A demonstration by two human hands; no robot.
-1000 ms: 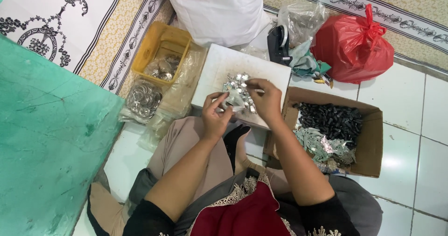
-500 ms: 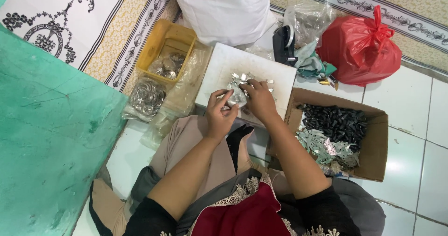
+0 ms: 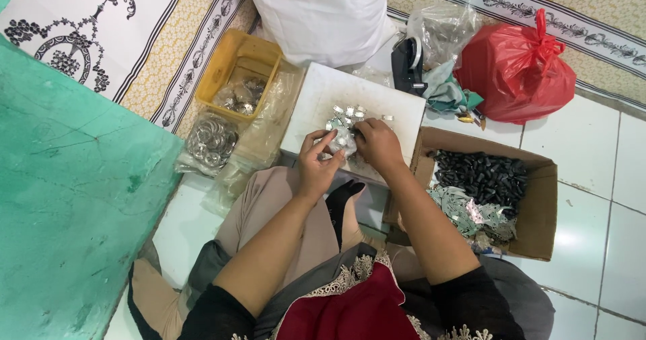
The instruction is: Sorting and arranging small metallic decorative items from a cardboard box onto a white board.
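Centre frame, left hand (image 3: 316, 165) and right hand (image 3: 378, 145) both pinch small silver metal clips (image 3: 343, 133), prob. one each, over white board (image 3: 316, 104); keep grip low, steady.

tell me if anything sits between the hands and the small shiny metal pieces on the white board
Nothing visible does. The left hand and right hand already meet at the pile of small shiny metal pieces on the white board.
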